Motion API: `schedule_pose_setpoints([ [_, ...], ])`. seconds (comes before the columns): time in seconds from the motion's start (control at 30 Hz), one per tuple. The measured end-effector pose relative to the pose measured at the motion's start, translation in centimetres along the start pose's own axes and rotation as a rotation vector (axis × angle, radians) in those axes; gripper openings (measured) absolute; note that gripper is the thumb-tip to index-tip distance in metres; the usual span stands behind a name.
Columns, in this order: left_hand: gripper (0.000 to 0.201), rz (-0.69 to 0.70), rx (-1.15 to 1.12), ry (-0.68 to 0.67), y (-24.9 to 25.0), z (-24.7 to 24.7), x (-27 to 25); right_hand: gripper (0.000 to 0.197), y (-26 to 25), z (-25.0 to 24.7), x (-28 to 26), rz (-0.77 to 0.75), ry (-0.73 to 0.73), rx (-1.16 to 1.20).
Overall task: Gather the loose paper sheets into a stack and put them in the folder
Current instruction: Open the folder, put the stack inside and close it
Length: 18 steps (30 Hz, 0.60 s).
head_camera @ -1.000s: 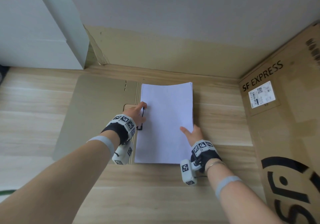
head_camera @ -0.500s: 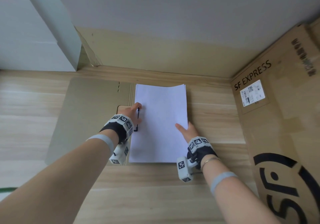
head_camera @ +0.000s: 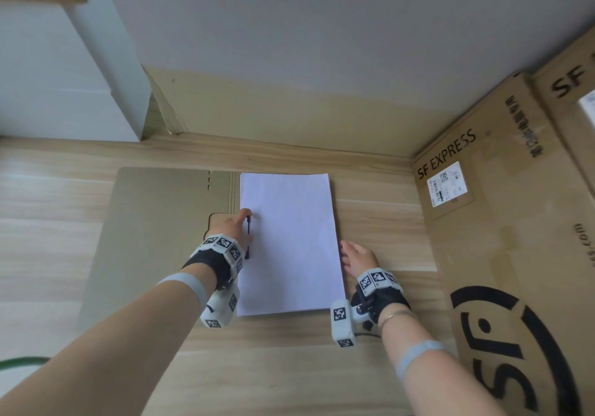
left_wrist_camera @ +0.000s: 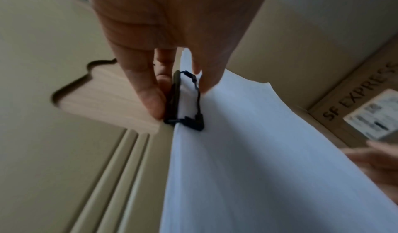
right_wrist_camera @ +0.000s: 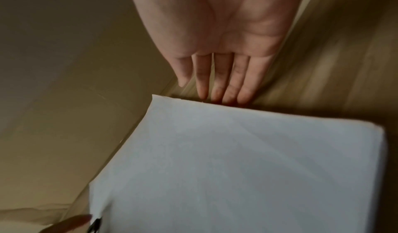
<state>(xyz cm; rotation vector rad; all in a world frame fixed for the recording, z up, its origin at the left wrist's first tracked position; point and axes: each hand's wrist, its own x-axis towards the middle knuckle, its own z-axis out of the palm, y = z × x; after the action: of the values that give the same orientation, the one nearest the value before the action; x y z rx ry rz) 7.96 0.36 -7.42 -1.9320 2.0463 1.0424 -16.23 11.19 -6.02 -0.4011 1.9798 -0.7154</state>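
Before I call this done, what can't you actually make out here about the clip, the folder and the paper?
- Folder right half: head view, hidden under the paper stack.
- Clip: left wrist view, blurred and partly behind left hand fingers; whether it bites is unclear.
- Right hand fingertips: right wrist view, blurred; contact with the stack's edge unclear.

Soft, even daylight from my head view, with wide-angle bending at the edges. My wrist views are dimmer and motion-blurred; the right one is murky brown with smeared corners.
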Motion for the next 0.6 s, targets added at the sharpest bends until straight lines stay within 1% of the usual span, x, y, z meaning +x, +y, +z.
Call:
schedule_pose_setpoints([
  [0.07, 0.048, -0.082, -0.142, 0.049, -0.9, -0.7, -0.3, 0.040, 0.0, 0.0, 0.0, -0.002, -0.002, 0.003],
  [0.1, 0.048, -0.115, -0.158, 0.094, -1.8, -1.2, -0.6, 0.041, -0.2, 0.1, -0.2, 0.003, -0.009, 0.008],
  [0.17, 0.045, -0.225, -0.095, 0.173, -4.1, -2.5, -1.1, 0.042, -0.6, 0.2, -0.6, 0.015, -0.014, 0.000],
  [0.2, 0.044, -0.295, -0.059, 0.191, -5.5, -2.9, -1.4, 0.042, -0.7, 0.2, -0.6, 0.008, -0.007, -0.013],
  [0.3, 0.041, -0.497, -0.014, 0.187, -9.5, -4.0, -2.9, 0.039, -0.5, 0.5, -0.5, -0.009, 0.035, -0.072],
  [0.37, 0.042, -0.601, 0.023, 0.162, -11.7, -4.3, -3.6, 0.037, 0.2, 0.7, 0.3, -0.015, 0.075, -0.118],
  [0.43, 0.053, -0.650, -0.007, 0.173, -13.4, -4.6, -3.8, 0.035, 0.3, 1.0, 0.2, -0.021, 0.100, -0.160],
  [0.53, 0.067, -0.658, -0.070, 0.213, -14.0, -5.0, -3.6, 0.034, -0.4, 1.2, -0.9, -0.021, 0.116, -0.179],
  [0.6, 0.073, -0.646, -0.094, 0.208, -14.1, -5.6, -3.8, 0.034, -0.6, 1.2, -1.4, -0.027, 0.118, -0.179],
])
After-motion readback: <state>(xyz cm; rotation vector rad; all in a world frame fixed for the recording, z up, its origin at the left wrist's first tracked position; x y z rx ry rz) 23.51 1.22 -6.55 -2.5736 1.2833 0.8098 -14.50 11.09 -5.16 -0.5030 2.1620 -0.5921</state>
